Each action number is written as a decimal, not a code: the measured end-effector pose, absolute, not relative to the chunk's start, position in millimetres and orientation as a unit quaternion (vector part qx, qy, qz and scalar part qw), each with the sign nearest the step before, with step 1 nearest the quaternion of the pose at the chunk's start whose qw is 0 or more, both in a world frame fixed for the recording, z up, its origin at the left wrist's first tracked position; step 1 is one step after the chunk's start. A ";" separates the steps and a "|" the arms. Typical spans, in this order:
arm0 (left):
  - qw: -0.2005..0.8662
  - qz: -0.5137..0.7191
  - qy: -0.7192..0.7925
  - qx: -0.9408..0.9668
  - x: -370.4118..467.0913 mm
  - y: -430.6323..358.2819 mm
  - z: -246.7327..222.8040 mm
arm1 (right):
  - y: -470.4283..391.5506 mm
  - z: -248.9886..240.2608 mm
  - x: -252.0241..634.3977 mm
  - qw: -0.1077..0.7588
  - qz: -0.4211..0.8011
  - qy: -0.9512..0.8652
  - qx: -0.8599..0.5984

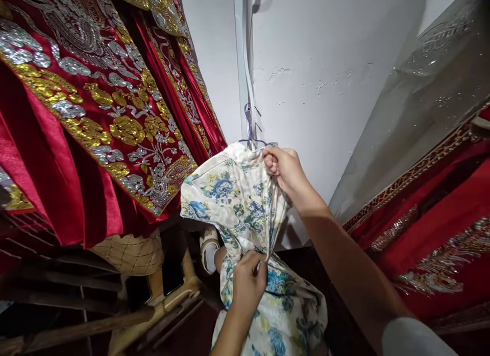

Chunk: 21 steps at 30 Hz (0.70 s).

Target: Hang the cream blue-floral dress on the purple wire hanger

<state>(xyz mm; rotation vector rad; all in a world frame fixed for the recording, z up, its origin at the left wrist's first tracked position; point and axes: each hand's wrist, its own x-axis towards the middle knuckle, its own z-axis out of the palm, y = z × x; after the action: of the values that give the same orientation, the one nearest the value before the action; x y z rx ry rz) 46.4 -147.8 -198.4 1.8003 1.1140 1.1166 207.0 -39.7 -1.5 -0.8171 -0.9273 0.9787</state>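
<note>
Wall (325, 54): behind; open stretch right of hanger
Red embroidered cloth (126, 126): crowds left, edge near dress shoulder
Red beaded garment (432, 254): right, past my forearm
Floral dress (245, 197): centre, on hanger
Wooden frame (168, 305): blocks low left
Left hand (248, 279): gripping dress waist
Right hand (281, 167): pinching dress neckline
Blue hanger (250, 128): above collar

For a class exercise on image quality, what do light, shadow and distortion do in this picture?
Head view: sequins on the red cloth glint, and the clear plastic sheet shows glare; head view: the wooden furniture sinks into shadow, as does part of the right forearm; head view: stretching towards the edges suggests a wide lens.
</note>
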 end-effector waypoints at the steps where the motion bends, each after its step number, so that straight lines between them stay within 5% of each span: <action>1: 0.371 0.416 0.433 0.708 43.4 -145.3 -194.6 | -39.7 -0.5 205.8 0.706 0.429 -0.421 -0.373; 7: 0.374 0.465 0.371 0.711 28.0 -120.0 -114.9 | -59.9 -29.1 194.8 0.630 0.403 -0.535 -0.392; 12: 0.113 0.541 0.317 0.771 31.1 -65.9 -32.0 | -67.7 -26.8 187.6 0.625 0.375 -0.574 -0.373; 16: -0.009 0.506 0.285 0.814 41.9 -35.4 -9.1 | -53.3 -29.3 187.4 0.630 0.334 -0.593 -0.373; 21: -0.020 0.652 0.310 0.692 21.0 -21.2 0.0 | -37.5 -72.6 191.5 0.591 0.308 -0.597 -0.447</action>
<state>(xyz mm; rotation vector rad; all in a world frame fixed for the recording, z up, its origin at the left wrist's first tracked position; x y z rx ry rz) 21.0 -21.2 0.0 2.2025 0.9883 2.0739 191.5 -37.5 -72.6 -1.0402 -1.3896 0.7169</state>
